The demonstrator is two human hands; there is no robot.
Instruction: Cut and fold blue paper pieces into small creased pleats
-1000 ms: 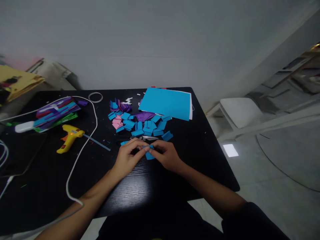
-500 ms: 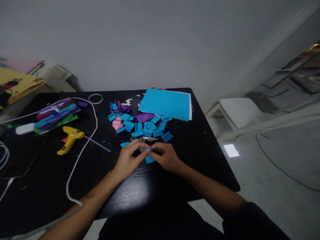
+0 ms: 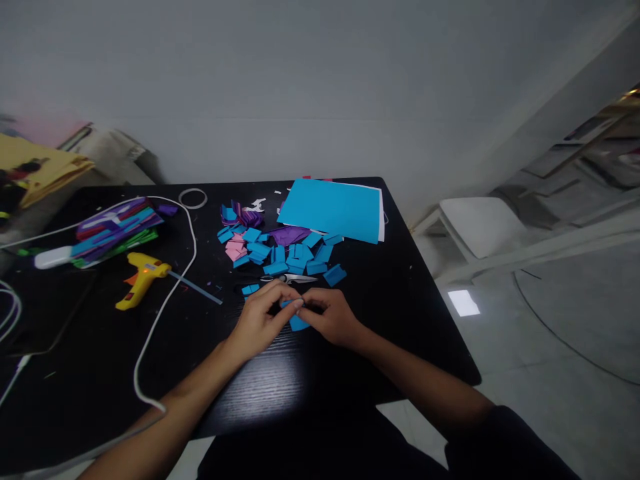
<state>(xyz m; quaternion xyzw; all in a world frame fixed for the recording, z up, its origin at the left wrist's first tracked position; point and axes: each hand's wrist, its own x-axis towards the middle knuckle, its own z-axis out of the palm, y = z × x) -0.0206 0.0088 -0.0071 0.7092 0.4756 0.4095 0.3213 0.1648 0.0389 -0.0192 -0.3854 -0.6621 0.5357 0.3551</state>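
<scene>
Below centre frame, fingers of our left hand [image 3: 263, 317] and right hand [image 3: 334, 317] pinch a blue paper piece [image 3: 299, 325] over a black wood-grain table [image 3: 395, 327], grey wall [image 3: 320, 87] above, white seat [image 3: 480, 227] right.

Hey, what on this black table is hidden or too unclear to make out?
- Head view: part of the small blue piece, covered by the left hand and right hand.
- Head view: most of the white sheet, under the large blue sheet.
- Head view: handles of the scissors, dark against the table.
- Head view: the dark slab, cut off by the left edge.
</scene>
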